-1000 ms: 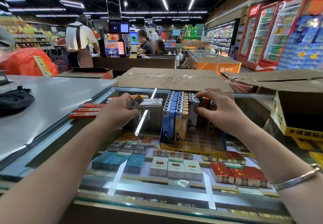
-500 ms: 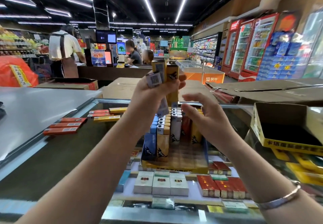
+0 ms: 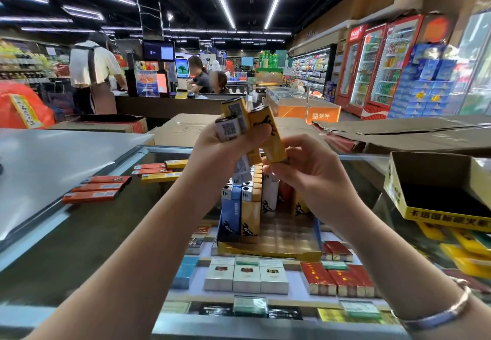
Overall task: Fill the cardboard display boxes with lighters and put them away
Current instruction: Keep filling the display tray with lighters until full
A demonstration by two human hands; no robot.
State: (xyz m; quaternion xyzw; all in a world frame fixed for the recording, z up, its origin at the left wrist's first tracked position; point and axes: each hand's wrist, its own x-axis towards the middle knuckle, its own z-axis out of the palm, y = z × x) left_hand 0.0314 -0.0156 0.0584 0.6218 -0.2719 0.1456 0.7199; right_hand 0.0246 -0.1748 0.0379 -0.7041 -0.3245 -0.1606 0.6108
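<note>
Loose orange lighters point(image 3: 95, 193) — flat on the glass counter point(image 3: 87, 236). Left hand point(image 3: 228, 148) raised, gripping a bunch of lighters point(image 3: 233, 122) (yellow, white). Right hand point(image 3: 305, 169) pinching one yellow lighter point(image 3: 271, 137). Below them: part-filled display box point(image 3: 268, 252). Far right — empty yellow box point(image 3: 441, 193).

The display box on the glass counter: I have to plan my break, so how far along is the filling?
Done: the display box holds rows of upright lighters at its back and left. In hand: the left hand grips a bunch of lighters while the right hand pinches a yellow lighter from it. Left: the box's front right is bare, loose lighters lie on the counter, and the second box looks empty.
</note>
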